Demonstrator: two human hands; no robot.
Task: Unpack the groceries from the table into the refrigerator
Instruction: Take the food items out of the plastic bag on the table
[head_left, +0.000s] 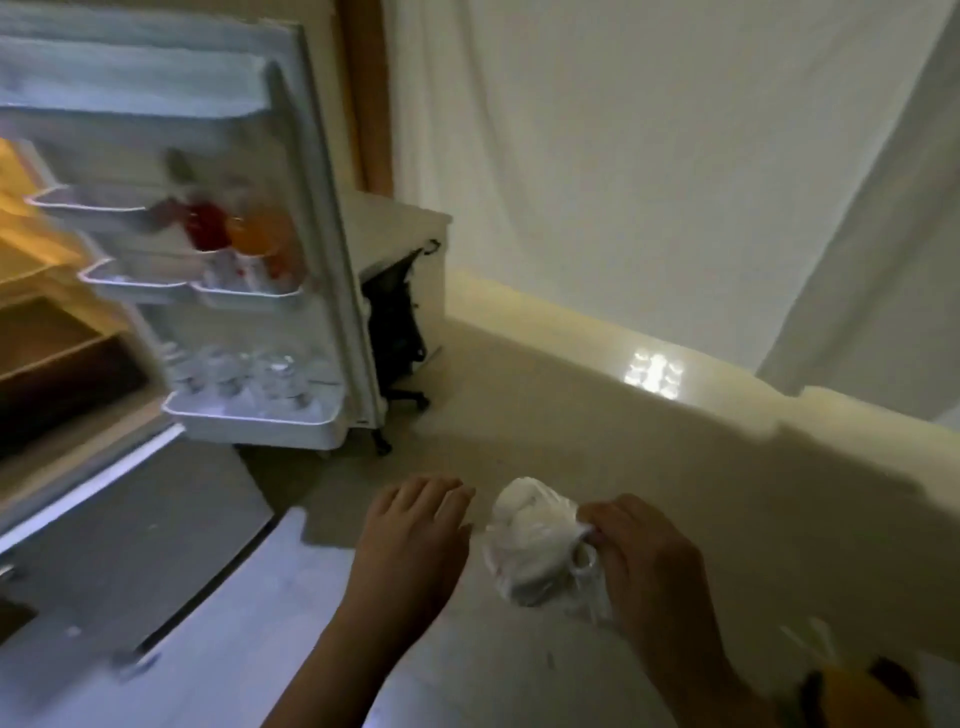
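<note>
My right hand (644, 561) grips a small clear plastic bag (530, 545) with something white inside, held above the floor in the lower middle of the view. To the left of the bag, a short gap away, my left hand (415, 525) hangs with its fingers relaxed and holds nothing. The refrigerator (62, 312) stands open at the left. Its door (311, 234) swings out toward the middle. Door shelves carry red and orange bottles (234, 228) and clear bottles (249, 374) at the bottom.
A pale lower freezer door or drawer (249, 597) juts out below the fridge, close to my left arm. A white table (400, 228) with a black bag (395, 312) hanging from it stands behind the door. White curtains fill the back wall. An orange object (857, 696) sits at the bottom right.
</note>
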